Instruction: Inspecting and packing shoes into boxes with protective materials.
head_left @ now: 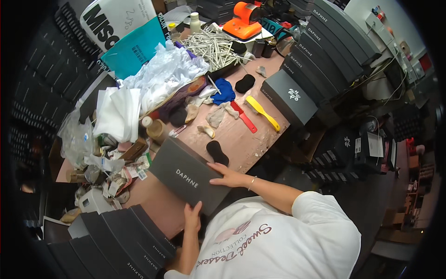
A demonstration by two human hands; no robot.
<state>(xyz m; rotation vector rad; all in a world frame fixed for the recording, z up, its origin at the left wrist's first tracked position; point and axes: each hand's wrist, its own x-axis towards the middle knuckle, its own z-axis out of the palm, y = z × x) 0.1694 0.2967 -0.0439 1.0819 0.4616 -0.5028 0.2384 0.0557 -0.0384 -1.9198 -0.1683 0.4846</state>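
A dark grey shoebox (173,160) lies tilted at the near edge of the pinkish table, lid side up and closed. My right hand (226,176) grips its right end, fingers reaching over the edge. At the near long side my left hand (192,217) holds the box with the thumb up; its other fingers are partly hidden. Just beyond the box lies a black shoe-shaped pad (217,152). Farther off are a red brush (244,118), a yellow-handled brush (263,114), a black oval sponge (245,83) and a blue cloth (223,91).
Stacked grey shoeboxes stand at near left (107,239) and far right (320,51). A heap of white tissue (169,69), a tray of white sticks (216,46) and an orange tape dispenser (243,23) fill the far side. Left sit clear plastic bags (76,135) and a brown bottle (155,129).
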